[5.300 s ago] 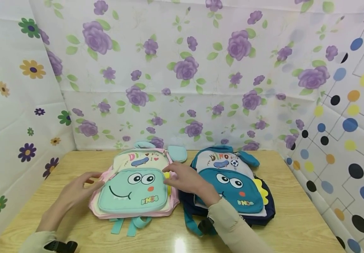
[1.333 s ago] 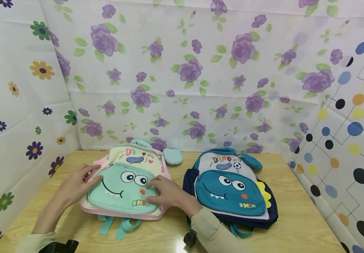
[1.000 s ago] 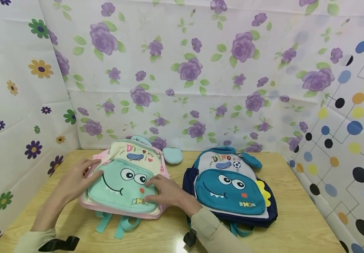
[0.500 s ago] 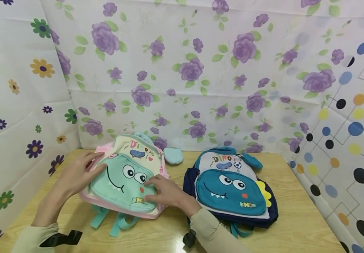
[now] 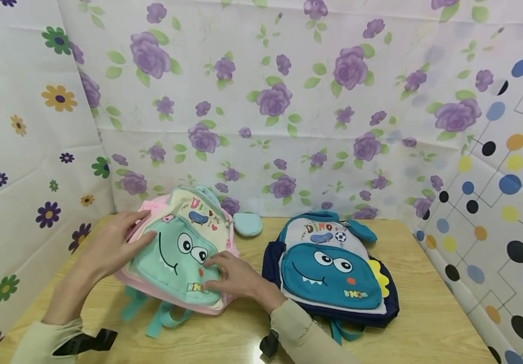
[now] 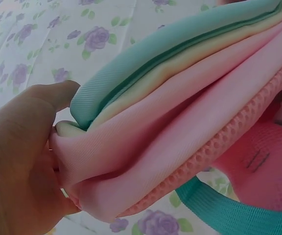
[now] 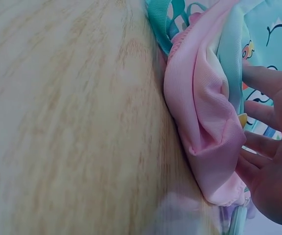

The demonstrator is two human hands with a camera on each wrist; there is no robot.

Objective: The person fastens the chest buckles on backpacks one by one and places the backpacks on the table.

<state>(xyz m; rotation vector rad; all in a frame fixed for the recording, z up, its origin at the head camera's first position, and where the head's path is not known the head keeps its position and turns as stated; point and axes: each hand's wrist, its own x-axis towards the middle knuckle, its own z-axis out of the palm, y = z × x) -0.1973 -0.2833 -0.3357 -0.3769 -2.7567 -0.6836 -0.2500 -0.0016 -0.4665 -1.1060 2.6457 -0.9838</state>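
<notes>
A mint, cream and pink children's backpack (image 5: 156, 263) with a dinosaur face lies tilted on the table, its left side raised. My left hand (image 5: 111, 247) grips that raised side, thumb over the front; in the left wrist view its fingers reach round the pink side panel (image 6: 146, 132). Against the right side rests my right hand (image 5: 238, 275), fingers bent at the edge and partly over the front pocket. In the right wrist view the pink right side (image 7: 209, 122) touches the table. The back panel is mostly hidden; teal straps (image 5: 163, 318) hang below.
A teal and navy dinosaur backpack (image 5: 329, 278) lies to the right, near my right forearm. A small mint pouch (image 5: 247, 224) sits at the mint backpack's upper right. Patterned cloth walls (image 5: 261, 101) enclose the wooden table (image 5: 429, 313) at the back and both sides.
The mint backpack has shifted left since the first frame. Over the last second my left hand has raised its left side, tilting it clockwise. The teal backpack stays in place.
</notes>
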